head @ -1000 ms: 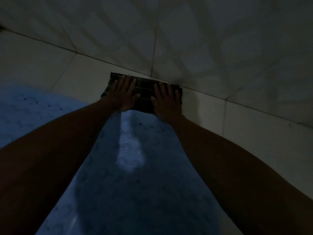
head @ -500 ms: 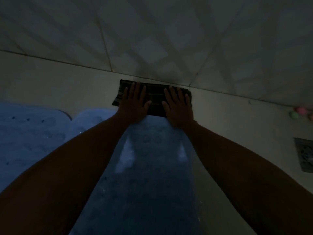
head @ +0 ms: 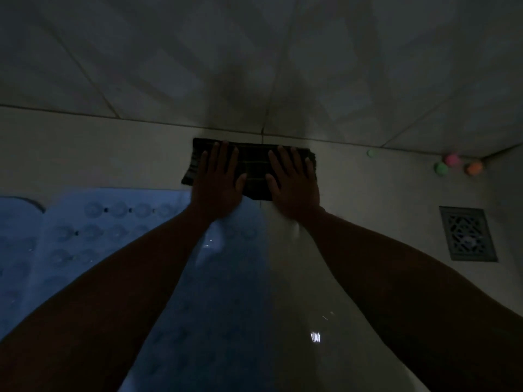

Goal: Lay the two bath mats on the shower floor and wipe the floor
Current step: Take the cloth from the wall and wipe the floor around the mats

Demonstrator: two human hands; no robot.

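Observation:
In dim light a dark folded cloth point(head: 252, 168) lies on the pale tiled shower floor point(head: 373, 193), close to the foot of the wall. My left hand point(head: 216, 182) presses flat on its left half and my right hand point(head: 293, 185) on its right half, fingers spread. A blue bath mat point(head: 113, 222) with suction cups lies on the floor at the left, running under my left forearm. The rounded edge of a second blue mat point(head: 17, 222) shows at the far left.
A square metal floor drain point(head: 467, 233) sits at the right. Three small coloured balls, green point(head: 441, 168), pink point(head: 452, 159) and orange point(head: 474, 167), rest in the far right corner. The tiled wall point(head: 254, 66) rises just beyond the cloth. The floor near me glistens wet.
Both hands have slid the cloth to the right along the foot of the wall. The drain and the coloured balls have come into view.

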